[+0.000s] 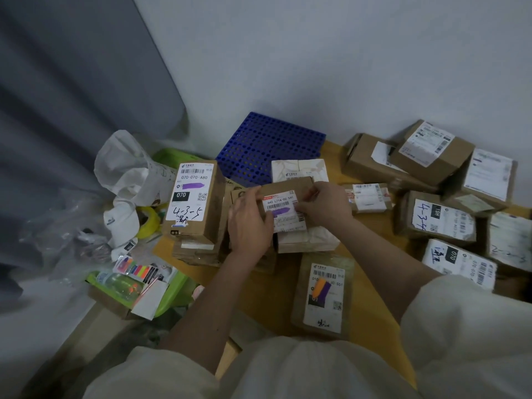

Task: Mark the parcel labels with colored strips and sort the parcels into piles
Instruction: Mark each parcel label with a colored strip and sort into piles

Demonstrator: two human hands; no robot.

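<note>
Cream sleeves [449, 341] lead to both hands gripping the small brown cardboard parcel [288, 188]: left hand [249, 218] and right hand [324, 204] flank its purple-stripped label [283, 210], mid-worktop [276, 298].

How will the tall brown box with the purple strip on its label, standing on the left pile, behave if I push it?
The tall box stands on end on a stack of flatter parcels, so it may well tip rather than slide. Its cardboard looks stiff and square, so it should keep its shape. It stands near the table edge, so a leftward push might send it off.
</note>
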